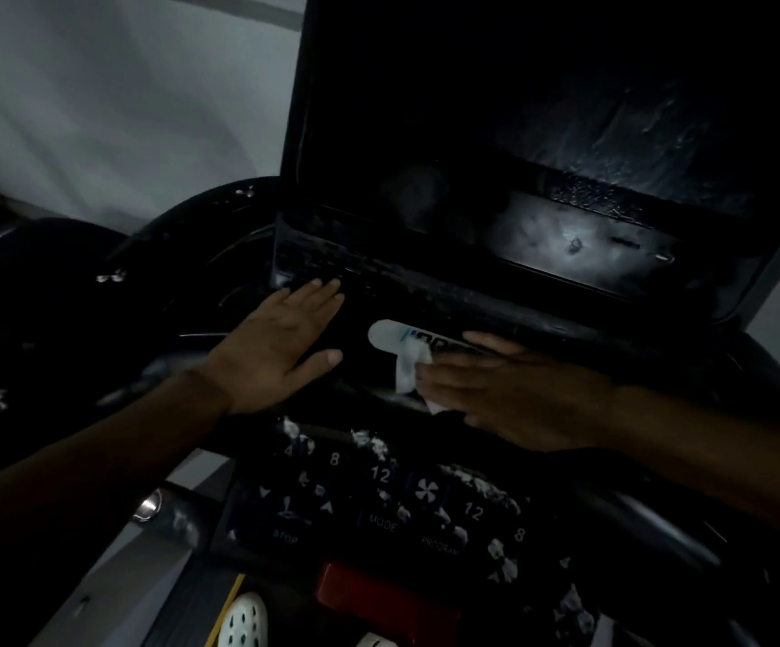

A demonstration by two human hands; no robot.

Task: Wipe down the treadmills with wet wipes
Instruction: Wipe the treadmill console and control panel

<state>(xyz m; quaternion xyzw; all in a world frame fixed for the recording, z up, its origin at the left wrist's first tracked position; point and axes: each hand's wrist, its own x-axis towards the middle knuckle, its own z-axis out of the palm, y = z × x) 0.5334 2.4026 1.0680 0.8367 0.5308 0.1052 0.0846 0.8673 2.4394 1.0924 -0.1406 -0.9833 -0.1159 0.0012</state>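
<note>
The wet wipe (407,368) looks thin, limp and light, probably a damp sheet that bunches and slides easily on slick plastic. It needs no pinch grip. I judge a flat palm over its middle drives it best, with the fingers spread so it does not roll up.

It lies crumpled at the centre of the view on the ledge of the treadmill console (425,298). A white logo badge (388,333) touches it at 12 o'clock.

The right hand (519,399) comes in from 3 o'clock and presses on the wipe. Its fingers (453,380) are straight and nearly flat, not curled round it, and a corner of the sheet pokes out at their tips. How much of the wipe lies under the palm is hidden.

The left hand (276,343) is at 9 o'clock of the wipe, near it but apart from it. It rests flat on the console with its fingers (318,296) straight and together, holding nothing.

Counted, the dim picture shows:
- 1 wipe and 2 hands
- 1 console with 1 dark screen (542,133) at 1 o'clock, smeared and glossy, so it probably wants light pressure
- 1 key panel (381,506) at 6 o'clock, marked 8, 12, 12, 8 and speckled with many white flecks
- 1 red block (379,595) below the key panel
- 1 pale shoe (243,618) at 7 o'clock, with perhaps a 2nd at the bottom edge, too cut off to tell
</note>
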